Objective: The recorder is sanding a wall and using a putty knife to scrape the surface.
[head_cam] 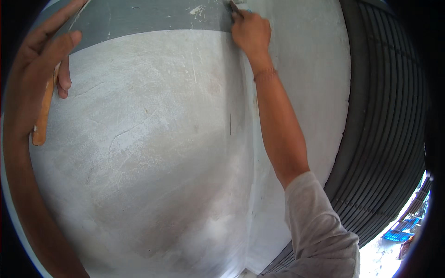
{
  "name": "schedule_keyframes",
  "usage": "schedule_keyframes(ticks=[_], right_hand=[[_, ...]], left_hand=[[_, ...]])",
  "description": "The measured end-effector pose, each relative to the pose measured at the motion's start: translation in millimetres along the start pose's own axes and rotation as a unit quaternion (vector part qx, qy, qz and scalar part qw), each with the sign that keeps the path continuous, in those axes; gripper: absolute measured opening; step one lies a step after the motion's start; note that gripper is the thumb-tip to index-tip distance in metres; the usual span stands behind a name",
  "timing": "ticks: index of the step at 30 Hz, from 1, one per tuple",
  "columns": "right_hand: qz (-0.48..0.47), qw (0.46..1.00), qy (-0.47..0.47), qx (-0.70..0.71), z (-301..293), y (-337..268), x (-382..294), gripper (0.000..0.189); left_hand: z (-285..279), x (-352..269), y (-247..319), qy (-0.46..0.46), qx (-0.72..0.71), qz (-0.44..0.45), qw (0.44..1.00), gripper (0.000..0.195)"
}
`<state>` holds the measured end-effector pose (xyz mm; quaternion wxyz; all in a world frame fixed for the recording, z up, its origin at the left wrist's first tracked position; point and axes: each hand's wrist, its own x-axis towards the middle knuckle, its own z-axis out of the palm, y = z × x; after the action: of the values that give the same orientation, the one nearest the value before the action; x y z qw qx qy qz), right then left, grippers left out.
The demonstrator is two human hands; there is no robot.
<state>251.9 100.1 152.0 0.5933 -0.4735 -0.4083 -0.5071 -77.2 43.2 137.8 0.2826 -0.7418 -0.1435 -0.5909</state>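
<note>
Raised high, my right hand [252, 33] grips a dark-handled tool [235, 8], its far end cut off by the top edge. This hand is at the inner corner between two plastered wall faces, beside a dark grey painted band [156, 17]. At the far left my left hand [38, 66] has a flat tool with a wooden handle [43, 118] between thumb and fingers; part of the tool is hidden by the hand. Below the band lies a pale grey wall [167, 114] with fine cracks and scratches.
Right of the corner stands a narrower pale wall face [309, 69]. Beyond its rough edge are dark metal slats [386, 114], curved by the lens. A bright area with a blue object [399, 234] shows at the lower right.
</note>
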Motion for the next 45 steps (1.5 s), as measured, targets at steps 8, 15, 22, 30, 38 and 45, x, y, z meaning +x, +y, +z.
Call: schedule_keyframes(ticks=[8,15,22,30,38,45], right_hand=[[-0.048,0.997,0.045,0.035,6,8,-20,0.027],[-0.002,1.000,-0.018,-0.011,-2,-11,-39,0.024],[-0.050,0.995,0.062,0.067,9,-6,-62,0.020],[-0.049,0.998,0.006,-0.025,-9,9,-30,0.024],[-0.050,0.998,0.029,0.007,-3,13,-13,0.011],[-0.040,0.998,0.032,-0.024,-2,17,-5,0.015]], left_hand=[[-19,11,-50,-0.162,-0.076,0.026,0.983,0.045],[-34,10,-63,-0.186,-0.104,0.026,0.977,0.045],[-40,7,-2,-0.135,-0.217,-0.107,0.961,0.046],[-25,2,5,-0.124,-0.104,-0.173,0.972,0.046],[-36,-3,-2,-0.096,0.011,-0.194,0.976,0.048],[-12,11,27,-0.108,-0.045,-0.159,0.980,0.047]])
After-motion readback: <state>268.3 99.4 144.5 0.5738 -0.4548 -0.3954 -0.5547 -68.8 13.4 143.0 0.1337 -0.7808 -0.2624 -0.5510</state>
